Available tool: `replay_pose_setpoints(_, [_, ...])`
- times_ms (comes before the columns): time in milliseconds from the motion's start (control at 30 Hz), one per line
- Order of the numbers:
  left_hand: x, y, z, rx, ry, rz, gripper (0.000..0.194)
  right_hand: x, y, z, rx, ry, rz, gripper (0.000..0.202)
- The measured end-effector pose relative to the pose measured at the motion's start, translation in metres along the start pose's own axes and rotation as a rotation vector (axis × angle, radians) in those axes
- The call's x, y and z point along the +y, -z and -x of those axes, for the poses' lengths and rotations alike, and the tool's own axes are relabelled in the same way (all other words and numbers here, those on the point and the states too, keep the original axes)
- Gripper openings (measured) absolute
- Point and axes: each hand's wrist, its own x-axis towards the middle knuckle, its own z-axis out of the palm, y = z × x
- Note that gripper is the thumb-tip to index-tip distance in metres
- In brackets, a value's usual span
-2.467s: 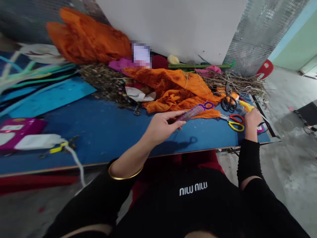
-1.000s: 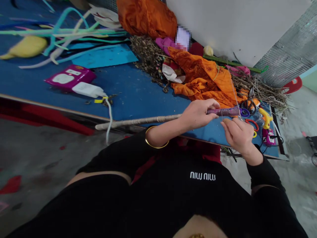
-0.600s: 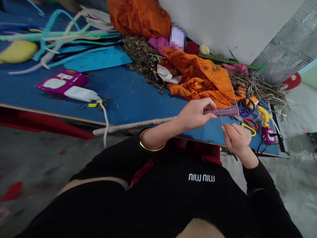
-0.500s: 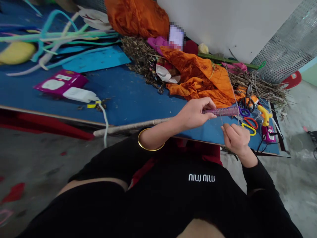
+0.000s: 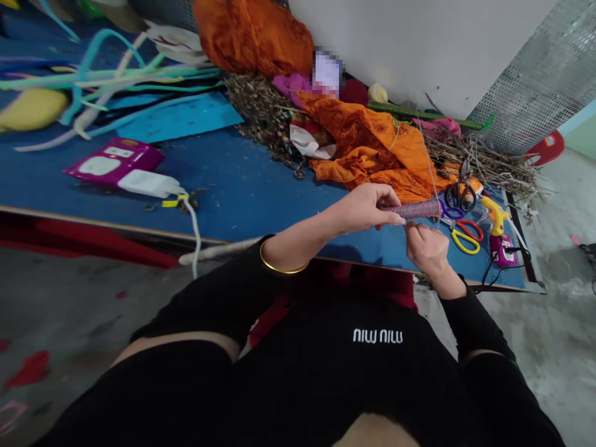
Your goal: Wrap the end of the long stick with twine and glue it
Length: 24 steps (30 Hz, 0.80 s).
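Note:
In the head view, my left hand [image 5: 365, 208] is closed round a stick [image 5: 421, 209] whose right end is wrapped in purplish thread. A long pale part [image 5: 223, 249] shows left of my forearm, apparently the same stick; my arm hides the stretch between. Just below the wrapped end, my right hand [image 5: 426, 248] is closed in a pinch, close against my left fingertips. A thin thread [image 5: 429, 162] runs from up by the orange cloth down past the stick's end toward my right hand. What exactly the right fingers pinch is small, apparently this thread.
Right of my hands lie scissors with yellow and red handles [image 5: 467, 238], black-handled scissors [image 5: 460, 194] and a yellow glue gun [image 5: 496, 214]. Orange cloth [image 5: 372, 143] and dry twigs [image 5: 488, 164] lie behind. A purple-and-white power strip [image 5: 114, 162] and foam-like strips [image 5: 116, 77] are left.
My right hand has moved left and slightly up, from below the stick's end to beside my left fingers. My left hand keeps its hold, and the stick has shifted slightly left.

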Motion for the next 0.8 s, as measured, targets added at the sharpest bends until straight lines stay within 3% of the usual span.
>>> replay_pose_setpoints(133, [0.001, -0.007, 0.004, 0.198, -0.087, -0.278, 0.028, -0.004, -0.009, -0.001, -0.087, -0.016, 0.017, 0.024])
replay_pose_setpoints(333, [-0.005, -0.015, 0.014, 0.332, -0.142, -0.55, 0.022, -0.009, -0.015, -0.003, 0.096, 0.065, 0.048, 0.027])
replay_pose_setpoints(533, [-0.013, -0.009, 0.016, 0.454, -0.289, -0.634, 0.024, -0.007, 0.012, -0.011, 0.134, 0.121, 0.133, 0.013])
replay_pose_setpoints(600, [-0.012, -0.005, 0.015, 0.474, -0.3, -0.622, 0.026, 0.001, 0.024, -0.012, 0.134, 0.186, 0.164, 0.008])
replay_pose_setpoints(700, [-0.01, -0.001, 0.014, 0.476, -0.259, -0.59, 0.028, 0.024, 0.036, -0.013, 0.163, 0.278, 0.161, 0.017])
replay_pose_setpoints(800, [-0.008, 0.002, 0.012, 0.439, -0.208, -0.549, 0.029, 0.055, 0.04, -0.021, 0.219, 0.283, 0.153, 0.023])
